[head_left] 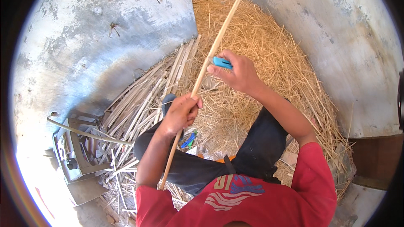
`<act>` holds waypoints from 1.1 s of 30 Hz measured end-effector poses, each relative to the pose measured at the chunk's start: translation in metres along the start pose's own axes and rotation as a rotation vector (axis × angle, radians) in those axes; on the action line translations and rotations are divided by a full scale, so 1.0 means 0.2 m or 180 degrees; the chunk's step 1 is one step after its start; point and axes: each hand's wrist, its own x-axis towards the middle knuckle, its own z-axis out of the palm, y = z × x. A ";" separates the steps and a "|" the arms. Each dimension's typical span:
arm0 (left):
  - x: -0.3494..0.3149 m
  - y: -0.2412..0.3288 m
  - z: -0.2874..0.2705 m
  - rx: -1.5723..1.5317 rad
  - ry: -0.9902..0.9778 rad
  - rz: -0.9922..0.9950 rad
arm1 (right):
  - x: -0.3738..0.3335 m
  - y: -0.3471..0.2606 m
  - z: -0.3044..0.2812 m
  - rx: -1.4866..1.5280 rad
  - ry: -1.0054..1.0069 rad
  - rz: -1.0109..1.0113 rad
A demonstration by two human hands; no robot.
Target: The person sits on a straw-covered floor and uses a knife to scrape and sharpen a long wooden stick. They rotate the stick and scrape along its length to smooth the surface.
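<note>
A long pale strip of split wood or bamboo (225, 26) runs slantwise from far right of centre down towards my left side. My left hand (180, 114) is closed round it at mid-length, and its lower end passes beside my left forearm. Farther up, my right hand (240, 72) grips a blue utility knife (222, 62). The front of the knife meets the strip, with my right thumb close to the strip's near side. The blade itself is too small to make out.
Thin shavings (265, 50) cover the ground ahead and to the right. Many cut strips (139, 94) lie piled at left, near a wooden frame (86, 169). A small blue and green object (189, 139) lies between my legs. Grey walls (336, 38) stand on both sides.
</note>
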 end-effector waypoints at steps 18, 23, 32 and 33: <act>0.16 -0.20 0.19 0.0164 0.0245 0.0091 | -0.07 0.25 0.10 0.1213 -0.0735 0.1207; 0.23 -0.15 0.17 0.0424 0.0366 0.0315 | -0.02 0.29 -0.14 0.0631 -0.0379 0.1302; 0.24 -0.11 0.13 0.0655 0.0507 0.0426 | -0.17 0.40 -0.40 0.0313 -0.0136 0.1513; 0.24 -0.10 0.14 0.0610 0.0502 0.0418 | -0.19 0.39 -0.41 0.0292 -0.0157 0.1558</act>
